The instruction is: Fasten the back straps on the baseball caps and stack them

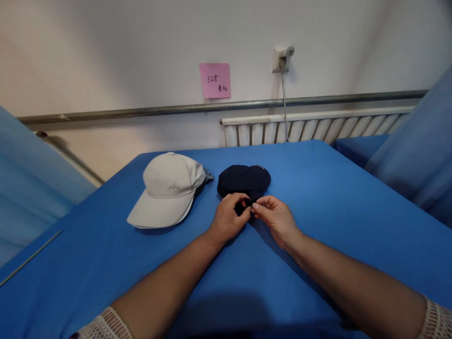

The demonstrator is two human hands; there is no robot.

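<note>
A black cap lies on the blue-covered table, with its brim toward the far right. At its near edge my left hand pinches what looks like the cap's back strap. My right hand meets it there, thumb and forefinger closed on the same dark strap. The fingertips of both hands almost touch, and they hide the fastening between them. To the left sits a light grey cap with a small striped logo. Its brim points toward the near left, and darker caps or fabric show beneath and behind it.
The blue table cover reaches back to the wall. A thin stick lies at the left edge. Behind are a metal rail, a white radiator, a plugged-in socket and a pink note. Blue curtains hang at both sides.
</note>
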